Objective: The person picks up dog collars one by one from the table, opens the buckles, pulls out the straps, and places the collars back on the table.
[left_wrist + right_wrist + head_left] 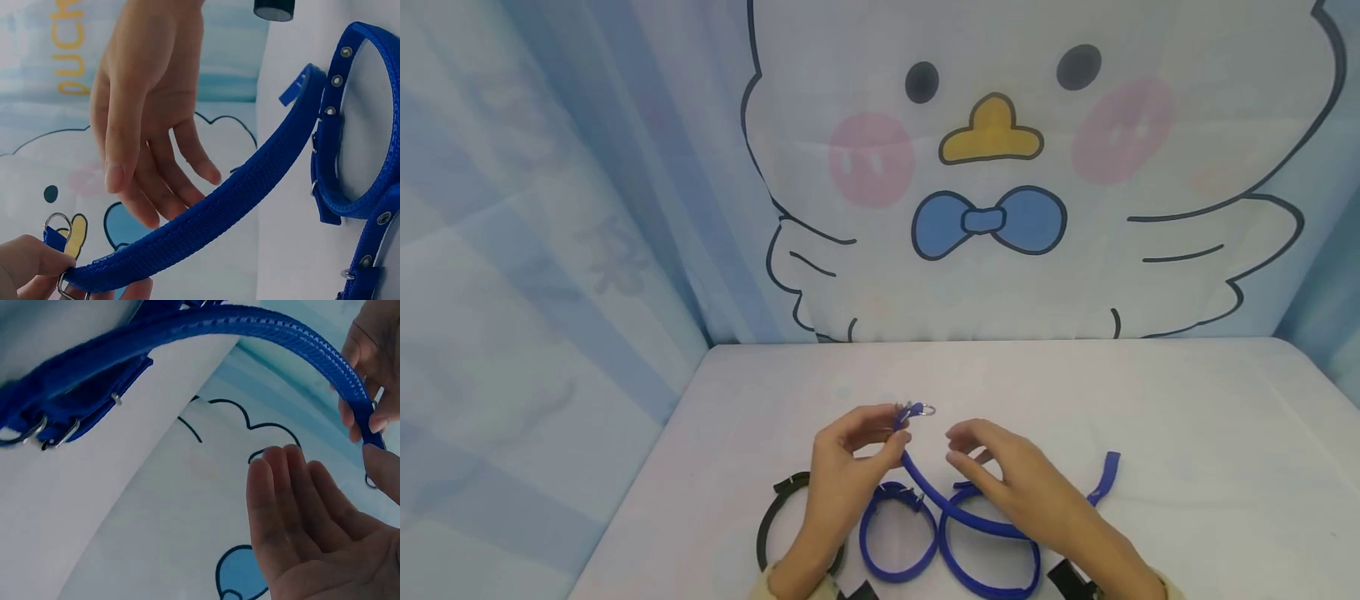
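A blue collar (964,517), an open strap with metal fittings, hangs in an arc above the table. My left hand (848,467) pinches its ringed end between thumb and fingers; a silver ring (928,410) sticks out past the fingertips. In the left wrist view, a stitched padded band (187,240) runs from that grip to the tapered far end. To the right, my right hand (1018,479) hovers beside the strap, fingers extended and only slightly bent. Its palm and fingers (300,506) hold nothing in the right wrist view.
Two blue collars, one at centre (898,577) and one further right (1000,593), lie buckled into loops on the white table (1210,433). Left of them rests a dark looped collar (763,533), partly behind my left forearm. A printed curtain (880,292) stands behind the table.
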A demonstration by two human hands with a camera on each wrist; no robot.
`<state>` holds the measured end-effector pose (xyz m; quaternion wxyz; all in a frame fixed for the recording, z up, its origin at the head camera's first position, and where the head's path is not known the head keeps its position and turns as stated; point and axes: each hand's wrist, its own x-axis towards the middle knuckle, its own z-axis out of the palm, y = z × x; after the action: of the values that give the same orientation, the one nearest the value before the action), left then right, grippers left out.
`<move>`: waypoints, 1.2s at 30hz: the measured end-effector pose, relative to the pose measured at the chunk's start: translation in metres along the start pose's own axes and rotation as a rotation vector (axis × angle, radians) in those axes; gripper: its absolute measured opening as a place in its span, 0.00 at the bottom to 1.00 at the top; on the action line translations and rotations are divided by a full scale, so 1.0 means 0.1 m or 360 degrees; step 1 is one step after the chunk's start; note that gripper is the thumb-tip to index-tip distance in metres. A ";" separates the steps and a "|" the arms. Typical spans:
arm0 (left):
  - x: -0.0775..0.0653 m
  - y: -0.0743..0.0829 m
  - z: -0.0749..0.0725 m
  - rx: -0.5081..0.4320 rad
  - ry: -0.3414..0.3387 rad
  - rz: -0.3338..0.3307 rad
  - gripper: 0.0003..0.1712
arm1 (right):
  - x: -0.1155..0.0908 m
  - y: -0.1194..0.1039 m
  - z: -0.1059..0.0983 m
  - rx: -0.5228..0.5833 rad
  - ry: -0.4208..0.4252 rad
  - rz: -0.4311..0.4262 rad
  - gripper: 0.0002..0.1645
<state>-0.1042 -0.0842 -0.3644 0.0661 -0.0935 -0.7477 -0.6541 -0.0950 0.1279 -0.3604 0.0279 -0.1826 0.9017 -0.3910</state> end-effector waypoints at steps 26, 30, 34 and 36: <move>-0.01 0.00 0.04 -0.0135 0.0039 -0.0001 0.11 | 0.11 -0.07 0.26 0.0170 -0.0202 -0.0176 0.17; 0.00 0.00 0.03 -0.0113 0.0108 0.0028 0.10 | 0.11 -0.07 0.25 0.0180 -0.0207 -0.0143 0.16; 0.00 0.01 0.01 -0.0118 0.0186 0.0090 0.10 | 0.11 -0.07 0.25 0.0184 -0.0205 -0.0131 0.12; 0.00 0.01 0.00 -0.0120 0.0211 0.0113 0.11 | 0.11 -0.06 0.25 0.0168 -0.0194 -0.0133 0.10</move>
<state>-0.1038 -0.0839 -0.3638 0.1350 -0.0791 -0.7127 -0.6838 -0.0984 0.1031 -0.3719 0.0761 -0.2417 0.8680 -0.4270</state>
